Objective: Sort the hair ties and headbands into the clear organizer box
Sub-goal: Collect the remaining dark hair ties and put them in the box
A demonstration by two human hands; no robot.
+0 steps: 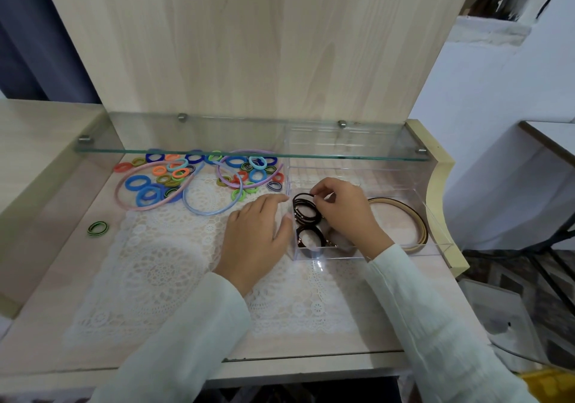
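Several hair ties [306, 213] half-hidden behind right hand [345, 213]

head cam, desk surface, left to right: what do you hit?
Lone green striped hair tie → pink headband → left hand → black hair ties held by right hand → tan headbands in clear organizer box.

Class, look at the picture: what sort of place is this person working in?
Probably a home dressing table: a pale wooden counter under a white lace doily, a glass shelf along its upright back panel, and colourful hair ties.
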